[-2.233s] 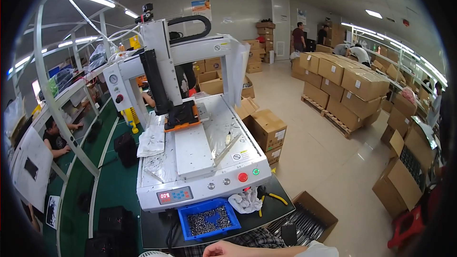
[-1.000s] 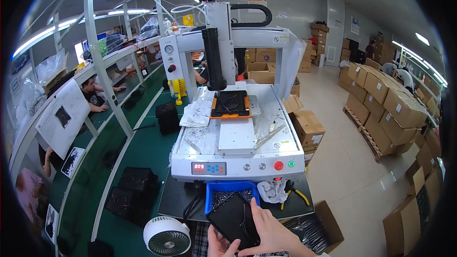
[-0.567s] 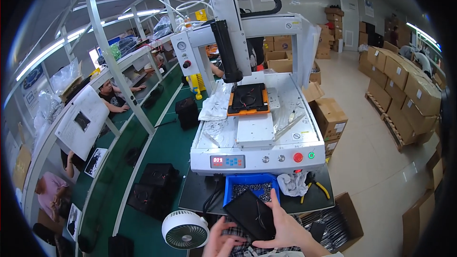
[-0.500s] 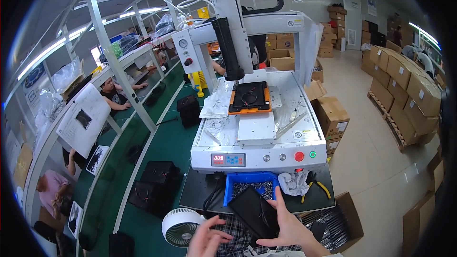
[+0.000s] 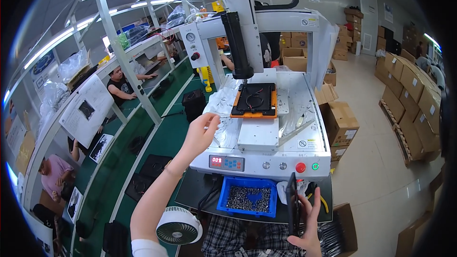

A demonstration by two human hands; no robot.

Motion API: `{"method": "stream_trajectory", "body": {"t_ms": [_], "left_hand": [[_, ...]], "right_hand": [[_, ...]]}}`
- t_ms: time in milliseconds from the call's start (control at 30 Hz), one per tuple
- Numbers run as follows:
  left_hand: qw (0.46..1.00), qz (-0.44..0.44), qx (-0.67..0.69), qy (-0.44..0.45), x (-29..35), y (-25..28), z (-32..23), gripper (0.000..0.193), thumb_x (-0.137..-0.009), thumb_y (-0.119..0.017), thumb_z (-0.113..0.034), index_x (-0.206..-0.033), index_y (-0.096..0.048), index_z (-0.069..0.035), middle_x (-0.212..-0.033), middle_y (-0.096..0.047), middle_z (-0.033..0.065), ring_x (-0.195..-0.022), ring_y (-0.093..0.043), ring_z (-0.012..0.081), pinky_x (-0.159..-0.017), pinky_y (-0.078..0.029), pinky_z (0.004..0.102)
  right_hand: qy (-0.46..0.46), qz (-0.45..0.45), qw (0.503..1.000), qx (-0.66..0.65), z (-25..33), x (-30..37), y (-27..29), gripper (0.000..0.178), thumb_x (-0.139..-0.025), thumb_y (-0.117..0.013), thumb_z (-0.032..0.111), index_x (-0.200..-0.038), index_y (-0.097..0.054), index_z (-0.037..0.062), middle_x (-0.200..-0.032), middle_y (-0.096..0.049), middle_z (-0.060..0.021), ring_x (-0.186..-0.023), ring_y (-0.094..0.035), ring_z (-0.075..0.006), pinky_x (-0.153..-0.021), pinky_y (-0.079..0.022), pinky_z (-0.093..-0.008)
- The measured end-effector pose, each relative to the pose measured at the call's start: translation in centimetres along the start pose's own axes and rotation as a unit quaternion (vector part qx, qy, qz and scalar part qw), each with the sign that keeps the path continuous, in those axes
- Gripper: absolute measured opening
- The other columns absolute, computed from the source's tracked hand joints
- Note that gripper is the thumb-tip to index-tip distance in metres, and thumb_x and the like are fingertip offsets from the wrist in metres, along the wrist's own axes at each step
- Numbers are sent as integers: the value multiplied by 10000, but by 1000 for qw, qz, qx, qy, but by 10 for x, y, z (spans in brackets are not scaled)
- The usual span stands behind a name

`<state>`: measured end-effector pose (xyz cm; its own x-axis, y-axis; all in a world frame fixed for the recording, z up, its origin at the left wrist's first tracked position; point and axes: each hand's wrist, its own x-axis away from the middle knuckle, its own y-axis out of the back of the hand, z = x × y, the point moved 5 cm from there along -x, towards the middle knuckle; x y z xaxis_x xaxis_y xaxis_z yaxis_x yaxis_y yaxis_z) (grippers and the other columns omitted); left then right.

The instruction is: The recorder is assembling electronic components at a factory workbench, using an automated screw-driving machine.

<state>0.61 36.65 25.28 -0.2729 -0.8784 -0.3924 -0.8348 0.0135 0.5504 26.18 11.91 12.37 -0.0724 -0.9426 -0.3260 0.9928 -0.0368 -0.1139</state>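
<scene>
My right hand point(image 5: 309, 228) grips a thin black rectangular panel point(image 5: 294, 209), standing nearly edge-on at the machine's front right. Its thumb is on the near end. My left hand point(image 5: 202, 132) is raised over the left side of the white machine bed, fingers loosely bent and apart, with nothing visible in them. It is nearest to a black flat part point(image 5: 255, 97) with a thin looped wire, seated in an orange fixture point(image 5: 253, 114). A black vertical screwdriver head point(image 5: 236, 43) stands over that part's back left corner. My left hand does not touch the fixture.
A blue bin point(image 5: 247, 212) of small screws sits below the control panel. Yellow-handled pliers point(image 5: 324, 203) and crumpled white plastic lie to its right. A white fan point(image 5: 179, 226) stands at lower left. Co-workers sit beyond the green conveyor point(image 5: 166, 162); cartons point(image 5: 340, 121) stand at right.
My left hand has gone up and forward from the lap to the machine bed. My right hand has carried the black panel to the right and turned it edge-on. The view has shifted slightly.
</scene>
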Motion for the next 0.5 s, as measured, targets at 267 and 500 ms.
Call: {"method": "stream_trajectory", "body": {"t_ms": [267,500], "left_hand": [[994,-69,-90,-8,-90,-43,56,313,-916,-497,-251,-1014,-595,29,-892,-641,151,-813,-601,247,-747,-452,345],[987,-35,-146,54,-105,-54,70,407,-931,-400,-381,-1107,-592,-68,-1150,-562,139,-1101,-426,361,-963,-295,464]], "right_hand": [[-10,-69,998,1,7,-4,29,1342,-558,-801,476,-1434,123,51,-1336,-331,-213,-1182,-423,-294,-996,-318,-372],[-6,-109,994,21,8,-2,47,1343,-549,-788,529,-1441,95,53,-1339,-335,-217,-1212,-401,-304,-1012,-294,-381]]}}
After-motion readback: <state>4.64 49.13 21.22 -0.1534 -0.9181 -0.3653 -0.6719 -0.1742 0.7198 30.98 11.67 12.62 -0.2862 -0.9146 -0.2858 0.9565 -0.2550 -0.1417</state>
